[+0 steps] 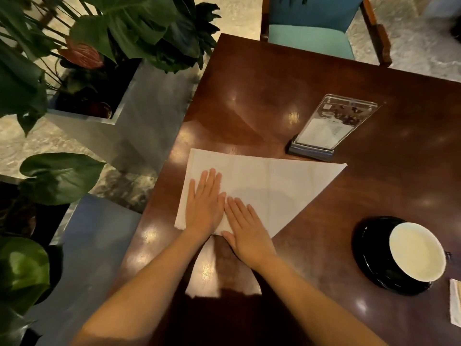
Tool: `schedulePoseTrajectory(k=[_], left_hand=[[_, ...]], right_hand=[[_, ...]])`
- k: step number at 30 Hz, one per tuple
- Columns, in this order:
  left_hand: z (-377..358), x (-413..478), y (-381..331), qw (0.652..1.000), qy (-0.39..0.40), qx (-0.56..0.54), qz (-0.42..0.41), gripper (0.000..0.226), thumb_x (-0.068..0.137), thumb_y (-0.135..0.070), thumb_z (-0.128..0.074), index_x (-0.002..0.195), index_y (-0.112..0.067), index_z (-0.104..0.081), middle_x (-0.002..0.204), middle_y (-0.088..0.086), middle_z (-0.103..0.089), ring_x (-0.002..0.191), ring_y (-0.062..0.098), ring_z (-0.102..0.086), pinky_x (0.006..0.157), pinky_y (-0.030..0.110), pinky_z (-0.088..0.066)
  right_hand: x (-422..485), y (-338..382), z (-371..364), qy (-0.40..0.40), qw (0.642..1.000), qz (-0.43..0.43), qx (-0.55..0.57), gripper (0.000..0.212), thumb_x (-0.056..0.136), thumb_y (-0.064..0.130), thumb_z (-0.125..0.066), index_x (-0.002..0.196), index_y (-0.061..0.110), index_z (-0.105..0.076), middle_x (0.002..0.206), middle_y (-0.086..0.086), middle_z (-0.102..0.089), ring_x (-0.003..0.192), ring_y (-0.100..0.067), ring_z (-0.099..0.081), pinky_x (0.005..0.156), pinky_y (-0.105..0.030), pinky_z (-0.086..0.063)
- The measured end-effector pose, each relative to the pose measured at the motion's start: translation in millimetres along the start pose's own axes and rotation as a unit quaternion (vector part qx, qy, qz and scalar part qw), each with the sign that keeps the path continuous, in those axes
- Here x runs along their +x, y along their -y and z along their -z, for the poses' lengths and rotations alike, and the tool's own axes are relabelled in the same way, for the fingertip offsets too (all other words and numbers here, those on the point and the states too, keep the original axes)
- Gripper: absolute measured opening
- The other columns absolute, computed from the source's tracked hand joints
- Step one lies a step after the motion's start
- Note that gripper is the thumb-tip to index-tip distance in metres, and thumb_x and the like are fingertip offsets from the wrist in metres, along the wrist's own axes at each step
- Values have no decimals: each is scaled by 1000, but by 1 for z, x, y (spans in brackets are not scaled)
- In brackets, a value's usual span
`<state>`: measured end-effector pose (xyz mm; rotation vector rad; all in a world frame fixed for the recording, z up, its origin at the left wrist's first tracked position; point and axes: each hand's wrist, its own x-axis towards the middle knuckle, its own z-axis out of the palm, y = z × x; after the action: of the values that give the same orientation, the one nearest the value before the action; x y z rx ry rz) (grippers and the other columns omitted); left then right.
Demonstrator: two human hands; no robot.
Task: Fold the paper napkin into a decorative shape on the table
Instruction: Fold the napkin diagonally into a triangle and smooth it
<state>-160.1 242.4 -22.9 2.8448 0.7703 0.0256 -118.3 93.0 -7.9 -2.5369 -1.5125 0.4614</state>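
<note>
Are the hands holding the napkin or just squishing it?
Nothing is gripped. The left hand and right hand lie flat, pressing the napkin's left half.

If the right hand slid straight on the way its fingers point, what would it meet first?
The right hand lies flat on the napkin, fingers pointing up and left toward the left hand. It would almost at once meet that hand's thumb side; the two already look nearly touching.
</note>
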Motion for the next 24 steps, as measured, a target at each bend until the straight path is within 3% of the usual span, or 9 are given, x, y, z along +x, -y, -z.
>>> schedulePoseTrajectory(k=[4,11,16,18,21,24], left_hand=[[3,8,9,1000,20,10,-17,64,93,-48,-16,148,-16,-12,157,4,-12,145,19,-5,117,43,1],[17,34,32,998,42,56,-2,69,92,-58,-13,149,-20,-1,159,-1,0,145,14,6,117,46,5],[33,60,43,994,19,87,57,65,96,-51,-20,148,-14,-8,158,6,-8,145,23,-2,117,49,1],[31,48,15,998,-17,53,-1,63,97,-45,-23,147,-9,-12,157,9,-12,145,25,-9,116,45,3],[15,7,-36,977,23,45,-208,59,98,-42,-7,141,-9,-31,148,9,-36,137,26,-34,111,43,-11],[1,3,-37,965,72,67,-242,55,98,-40,-12,141,-14,-35,148,5,-39,137,22,-34,112,44,-19]], right_hand=[[-29,-18,4,15,997,39,-63,60,99,46,-11,146,11,-24,154,-6,-23,143,-20,-19,114,-38,-10],[-84,-38,-1,22,997,36,-71,59,98,47,-24,147,12,-23,156,-3,-20,144,-18,-15,114,-37,-12],[-84,-38,1,30,997,28,-66,59,99,45,-24,148,12,-21,157,-2,-17,145,-15,-9,114,-37,-11],[-85,-37,0,31,997,25,-61,58,99,44,-23,147,12,-22,156,-2,-18,144,-15,-10,114,-37,-11],[-84,-37,1,29,997,24,-61,57,100,43,-16,146,12,-25,155,-4,-21,143,-16,-12,114,-38,-11],[-85,-35,3,23,998,22,-62,58,99,43,-12,145,11,-27,154,-3,-22,143,-17,-18,113,-39,-11]])
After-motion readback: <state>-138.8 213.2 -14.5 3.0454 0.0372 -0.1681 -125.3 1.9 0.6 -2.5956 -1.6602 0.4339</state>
